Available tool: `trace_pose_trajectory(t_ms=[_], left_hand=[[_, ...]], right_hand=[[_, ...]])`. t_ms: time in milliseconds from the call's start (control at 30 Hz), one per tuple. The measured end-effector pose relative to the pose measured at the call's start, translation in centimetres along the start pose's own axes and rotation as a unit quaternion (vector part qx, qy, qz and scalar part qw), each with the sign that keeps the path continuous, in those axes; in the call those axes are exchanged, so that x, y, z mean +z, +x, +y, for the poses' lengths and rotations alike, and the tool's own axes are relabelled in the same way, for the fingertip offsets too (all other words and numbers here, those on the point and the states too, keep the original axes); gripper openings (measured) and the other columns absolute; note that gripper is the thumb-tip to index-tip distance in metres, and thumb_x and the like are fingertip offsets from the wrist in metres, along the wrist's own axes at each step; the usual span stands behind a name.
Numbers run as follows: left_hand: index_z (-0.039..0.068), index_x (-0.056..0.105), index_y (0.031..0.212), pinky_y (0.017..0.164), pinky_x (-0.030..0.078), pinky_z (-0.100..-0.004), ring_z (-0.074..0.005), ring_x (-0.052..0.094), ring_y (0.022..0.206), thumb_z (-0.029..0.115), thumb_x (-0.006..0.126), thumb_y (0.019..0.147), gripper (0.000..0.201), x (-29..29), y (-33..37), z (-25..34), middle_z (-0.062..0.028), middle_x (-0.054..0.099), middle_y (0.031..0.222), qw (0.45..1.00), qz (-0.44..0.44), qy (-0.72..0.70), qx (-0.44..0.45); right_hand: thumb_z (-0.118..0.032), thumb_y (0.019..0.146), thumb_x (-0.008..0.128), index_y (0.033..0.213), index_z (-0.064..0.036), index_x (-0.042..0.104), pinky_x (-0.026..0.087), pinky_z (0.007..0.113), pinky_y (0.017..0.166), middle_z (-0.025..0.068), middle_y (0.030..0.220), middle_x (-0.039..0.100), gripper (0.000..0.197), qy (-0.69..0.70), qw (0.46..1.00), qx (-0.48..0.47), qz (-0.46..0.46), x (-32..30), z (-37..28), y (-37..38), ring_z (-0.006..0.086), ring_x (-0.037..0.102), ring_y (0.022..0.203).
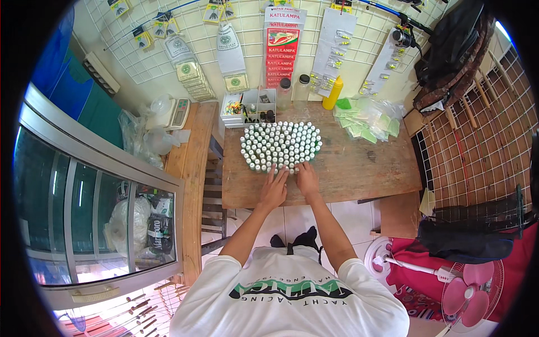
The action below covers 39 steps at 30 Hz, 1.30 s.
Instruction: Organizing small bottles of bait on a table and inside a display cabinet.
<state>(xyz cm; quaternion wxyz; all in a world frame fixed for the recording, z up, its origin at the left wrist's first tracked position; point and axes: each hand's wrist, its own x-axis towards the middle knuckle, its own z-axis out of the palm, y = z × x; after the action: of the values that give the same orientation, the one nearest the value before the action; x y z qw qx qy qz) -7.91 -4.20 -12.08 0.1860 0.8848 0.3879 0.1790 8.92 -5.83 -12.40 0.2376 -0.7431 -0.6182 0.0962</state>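
Note:
A dense cluster of small white-capped bottles [281,143] stands upright on the wooden table [359,168], with some green showing at its edges. My left hand [273,192] rests at the near side of the group, fingers stretched out and spread, the tips against the nearest bottles. Just to its right, my right hand [307,181] has its fingers curled in and pressed together at a bottle on the near right edge. The fingers partly hide that bottle.
Behind the bottles stand a white divided organizer [229,119], two dark-capped jars [301,90] and a yellow squeeze bottle [332,95]. Green-and-clear plastic packets [370,121] lie at the back right. A digital scale [178,115] sits on the left bench; a pink-bladed fan [469,295] is at lower right.

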Motion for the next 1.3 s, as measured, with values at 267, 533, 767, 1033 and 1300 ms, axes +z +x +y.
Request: trace_pose_trajectory(t_ms=[267, 533, 767, 1033, 1300], left_hand=[[0.008, 0.05, 0.137, 0.114, 0.031, -0.0476, -0.04, 0.029, 0.139, 0.01, 0.06, 0.089, 0.049, 0.0, 0.9, 0.6, -0.0082, 0.038, 0.153, 0.995, 0.063, -0.073, -0.007], [0.008, 0.063, 0.126, 0.105, 0.04, -0.0453, -0.0373, 0.047, 0.124, 0.02, 0.071, 0.086, 0.042, -2.3, 2.1, 2.9, -0.0129, 0.064, 0.122, 0.977, 0.072, -0.201, -0.023], [0.008, 0.067, 0.119, 0.096, 0.047, -0.042, -0.0329, 0.056, 0.115, 0.017, 0.073, 0.086, 0.035, -5.0, 2.0, 4.6, -0.0185, 0.065, 0.108, 0.978, 0.121, -0.162, -0.059], [-0.002, 0.059, 0.117, 0.089, 0.049, -0.0306, -0.0174, 0.064, 0.104, 0.018, 0.071, 0.092, 0.034, -9.6, -0.4, 3.3, -0.0109, 0.066, 0.11, 0.85, 0.274, -0.421, -0.16], [0.001, 0.063, 0.111, 0.085, 0.048, -0.0325, -0.0205, 0.061, 0.095, 0.021, 0.074, 0.089, 0.032, -17.5, -7.6, 4.2, -0.0112, 0.067, 0.102, 0.802, 0.462, -0.296, -0.235]], right_hand=[[-0.006, 0.086, 0.063, 0.108, -0.0064, 0.066, 0.049, 0.044, 0.086, 0.0103, 0.103, 0.062, 0.022, 0.0, 1.0, -0.006, 0.026, -2.8, -0.5, -1.1, 0.0326, 0.057, 0.102], [-0.006, 0.083, 0.07, 0.105, -0.0013, 0.068, 0.047, 0.042, 0.08, 0.013, 0.098, 0.067, 0.023, 0.154, 0.977, -0.06, 0.131, -7.0, -3.0, -2.8, 0.0338, 0.056, 0.092], [-0.005, 0.083, 0.071, 0.106, -0.0035, 0.069, 0.048, 0.04, 0.078, 0.0115, 0.097, 0.067, 0.023, 0.175, 0.974, -0.051, 0.138, -8.4, -4.5, -2.4, 0.0302, 0.058, 0.093], [-0.005, 0.085, 0.07, 0.117, -0.0075, 0.068, 0.048, 0.036, 0.087, 0.0061, 0.115, 0.068, 0.032, 0.399, 0.909, -0.124, -0.002, -10.2, -10.3, -0.8, 0.0246, 0.058, 0.106], [0.0, 0.078, 0.073, 0.117, -0.0067, 0.068, 0.048, 0.038, 0.089, 0.0084, 0.113, 0.069, 0.04, 0.412, 0.848, -0.32, -0.093, -10.9, -19.9, 0.3, 0.0272, 0.06, 0.103]])
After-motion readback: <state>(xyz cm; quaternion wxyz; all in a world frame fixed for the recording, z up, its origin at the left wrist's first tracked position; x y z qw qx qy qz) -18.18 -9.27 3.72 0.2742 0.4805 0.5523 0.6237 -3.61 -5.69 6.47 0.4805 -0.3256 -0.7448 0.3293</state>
